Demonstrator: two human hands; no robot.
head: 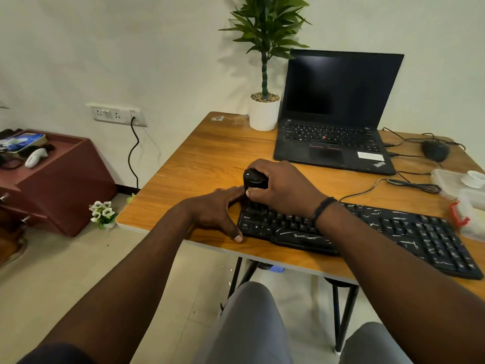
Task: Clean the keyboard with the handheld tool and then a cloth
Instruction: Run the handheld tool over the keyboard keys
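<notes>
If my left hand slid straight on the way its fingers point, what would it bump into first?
Probably the black handheld tool held in the right hand; the left hand fingertips already reach its base at the keyboard corner, though depth is unclear.

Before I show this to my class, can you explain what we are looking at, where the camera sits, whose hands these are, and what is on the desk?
There is no machine here: a person wears one camera on the head, looking forward and down, so you see their own arms and knees. The right hand grips a small black handheld tool, standing upright on the left end of a black keyboard. The left hand lies flat on the wooden desk against the keyboard's left edge, apparently steadying it. Behind are an open laptop with a dark screen, a potted plant and a black mouse. Clear plastic containers sit at the right edge. I cannot make out a cloth.
</notes>
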